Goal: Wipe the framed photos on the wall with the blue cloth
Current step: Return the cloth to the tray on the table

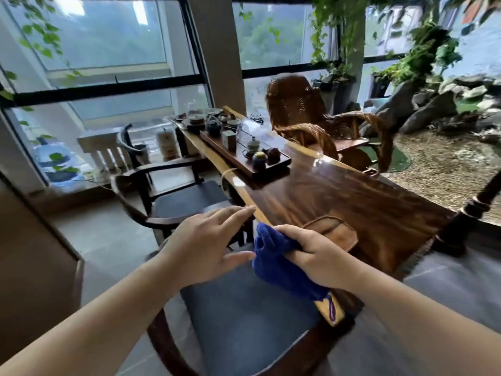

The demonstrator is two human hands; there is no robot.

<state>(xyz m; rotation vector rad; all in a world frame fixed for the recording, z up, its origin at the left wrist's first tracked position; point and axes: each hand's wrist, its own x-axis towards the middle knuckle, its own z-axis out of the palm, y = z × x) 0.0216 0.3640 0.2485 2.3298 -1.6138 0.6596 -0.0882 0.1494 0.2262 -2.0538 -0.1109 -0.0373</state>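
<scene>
The blue cloth (276,264) is bunched up in my right hand (311,253), which grips it just over the near corner of a long dark wooden table (352,202). Part of the cloth hangs down below the hand toward the table's edge. My left hand (208,242) hovers just left of the cloth with its fingers spread and nothing in it, the thumb close to the cloth. No framed photos or wall with pictures show in the head view.
A tea tray (244,153) with teapots and cups lies along the table's far half. A chair with a dark cushion (244,316) stands right below my hands, another chair (173,196) beyond it, a wicker armchair (311,118) across the table. Big windows behind, rocks and plants right.
</scene>
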